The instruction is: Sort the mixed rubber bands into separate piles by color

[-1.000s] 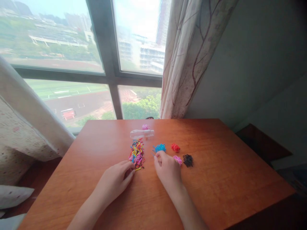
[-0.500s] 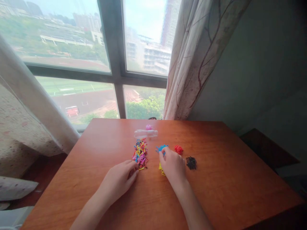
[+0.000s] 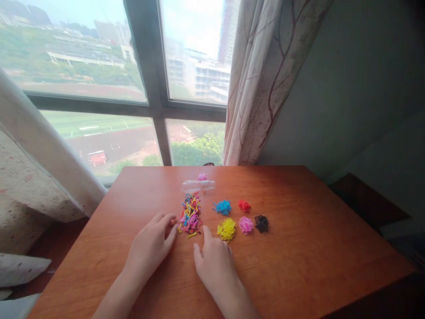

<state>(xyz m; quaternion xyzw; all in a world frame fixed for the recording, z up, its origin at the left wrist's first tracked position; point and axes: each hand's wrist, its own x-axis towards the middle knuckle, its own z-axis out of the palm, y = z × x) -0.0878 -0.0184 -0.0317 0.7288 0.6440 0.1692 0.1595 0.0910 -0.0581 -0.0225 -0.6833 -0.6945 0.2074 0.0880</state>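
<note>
A pile of mixed coloured rubber bands (image 3: 191, 217) lies on the wooden table. Just left of it is my left hand (image 3: 151, 239), fingers bent and thumb apart, with nothing visible in it. My right hand (image 3: 217, 259) rests at the pile's lower right, index finger stretched forward and thumb spread away. Sorted by colour to the right are heaps of blue rubber bands (image 3: 223, 207), yellow rubber bands (image 3: 226, 230), red rubber bands (image 3: 244, 205), pink rubber bands (image 3: 246, 225) and black rubber bands (image 3: 262, 223).
Behind the mixed pile lies a clear plastic container (image 3: 198, 186), with a small pink-purple object (image 3: 202, 177) beyond it. The wooden table (image 3: 299, 257) ends at a window (image 3: 154, 110), with curtains (image 3: 255, 88) on both sides.
My right hand has moved from the blue heap left and down to the mixed pile, uncovering the pink and yellow heaps. My left hand has drawn slightly leftward. The view has shifted a little.
</note>
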